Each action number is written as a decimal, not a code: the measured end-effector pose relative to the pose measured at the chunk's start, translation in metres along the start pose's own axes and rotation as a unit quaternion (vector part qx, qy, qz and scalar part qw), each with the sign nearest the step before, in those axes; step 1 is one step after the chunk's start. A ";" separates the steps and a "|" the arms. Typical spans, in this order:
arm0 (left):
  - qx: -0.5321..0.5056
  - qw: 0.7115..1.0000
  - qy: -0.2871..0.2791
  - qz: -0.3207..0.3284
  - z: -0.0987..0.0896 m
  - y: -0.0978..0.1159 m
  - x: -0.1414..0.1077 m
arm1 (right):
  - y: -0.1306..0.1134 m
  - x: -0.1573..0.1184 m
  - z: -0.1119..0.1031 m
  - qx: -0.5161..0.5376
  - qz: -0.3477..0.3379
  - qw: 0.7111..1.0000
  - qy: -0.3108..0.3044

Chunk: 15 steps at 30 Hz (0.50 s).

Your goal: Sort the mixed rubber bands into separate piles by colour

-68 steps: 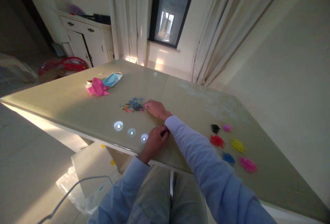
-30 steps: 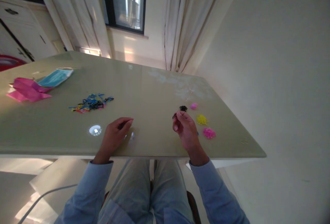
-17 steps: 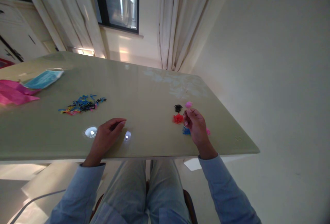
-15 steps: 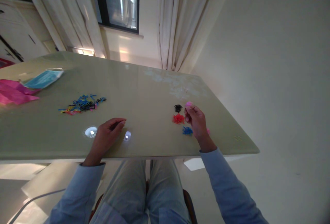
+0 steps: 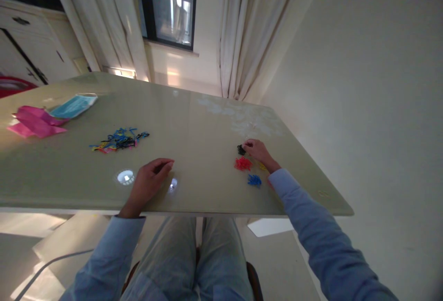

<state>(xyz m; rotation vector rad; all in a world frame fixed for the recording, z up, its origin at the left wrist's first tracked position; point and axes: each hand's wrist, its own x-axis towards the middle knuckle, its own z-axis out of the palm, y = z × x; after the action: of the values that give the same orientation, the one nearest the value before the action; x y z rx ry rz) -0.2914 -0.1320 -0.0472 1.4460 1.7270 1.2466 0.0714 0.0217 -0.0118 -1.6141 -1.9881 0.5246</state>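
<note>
Right hand [image 5: 259, 150]: fingers bunched at the edge of the black elastic-band pile [image 5: 241, 150], touching it; whether they pinch a band cannot be told. Left hand [image 5: 150, 183]: resting on the desk [image 5: 197, 148], curled, thumb and index tips brought together. Single-colour piles, loose on the desktop: black, at the right fingertips; red pile [image 5: 242, 164], just nearer the person; blue pile [image 5: 254, 180], nearer again; yellow pile [image 5: 262, 166], mostly hidden by the right wrist. Two pale loops [image 5: 324, 194], near the right corner. Mixed pile [image 5: 119, 141], well left, beyond the left hand: blue, black, yellow, red and pink bands, tangled. Blue face mask [image 5: 74, 106], flat, far left. Crumpled pink sheet [image 5: 37, 122], beside the mask; whether it wraps anything cannot be told. White cabinet [image 5: 58, 38], behind: drawer shut, contents hidden. Red-rimmed object [image 5: 14, 86], cut by the left edge, contents unreadable.
</note>
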 end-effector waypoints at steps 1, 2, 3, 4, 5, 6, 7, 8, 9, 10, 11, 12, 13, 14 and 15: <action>-0.001 1.000 -0.002 0.003 0.000 -0.001 0.000 | 0.001 0.000 0.000 -0.008 -0.002 1.000 -0.004; 0.000 1.000 -0.002 0.005 0.000 -0.001 0.000 | 0.002 0.000 -0.001 -0.015 -0.004 1.000 -0.007; 0.001 1.000 -0.002 0.008 0.000 -0.002 0.000 | 0.004 0.000 -0.002 -0.021 -0.005 1.000 -0.008; 0.003 1.000 -0.001 0.009 0.000 -0.002 0.000 | 0.005 -0.001 -0.002 -0.026 -0.006 1.000 -0.009; 0.005 1.000 0.000 0.010 0.000 -0.002 0.000 | 0.007 -0.002 -0.003 -0.030 -0.006 0.999 -0.008; 0.006 1.000 0.001 0.010 0.000 -0.002 0.000 | 0.008 -0.003 -0.004 -0.035 -0.007 0.999 -0.007; 0.006 1.000 0.001 0.011 0.000 -0.002 0.000 | 0.009 -0.004 -0.005 -0.040 -0.007 0.999 -0.005; 0.006 1.000 0.002 0.011 0.000 -0.001 0.001 | 0.010 -0.005 -0.005 -0.044 -0.008 0.999 -0.004; 0.005 1.000 0.002 0.010 0.000 -0.001 0.001 | 0.011 -0.006 -0.006 -0.049 -0.009 0.999 -0.003; 0.004 1.000 0.003 0.009 0.000 -0.001 0.001 | 0.012 -0.007 -0.007 -0.054 -0.011 0.998 -0.003; 0.004 1.000 0.002 0.008 0.000 -0.001 0.001 | 0.012 -0.008 -0.007 -0.059 -0.014 0.998 -0.002; 0.004 1.000 0.002 0.007 0.000 0.000 0.001 | 0.012 -0.009 -0.007 -0.065 -0.018 0.998 -0.001; 0.004 1.000 0.002 0.006 0.000 0.000 0.000 | 0.012 -0.010 -0.008 -0.071 -0.022 0.997 0.001; 0.005 1.000 0.003 0.006 0.000 0.000 0.000 | 0.012 -0.010 -0.008 -0.078 -0.027 0.997 0.002; 0.007 1.000 0.004 0.007 0.000 0.001 0.000 | 0.012 -0.011 -0.008 -0.086 -0.034 0.996 0.004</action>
<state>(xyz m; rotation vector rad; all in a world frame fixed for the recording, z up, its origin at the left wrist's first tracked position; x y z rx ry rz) -0.2913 -0.1322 -0.0466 1.4663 1.7369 1.2515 0.0873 0.0131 -0.0138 -1.6390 -2.1243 0.3289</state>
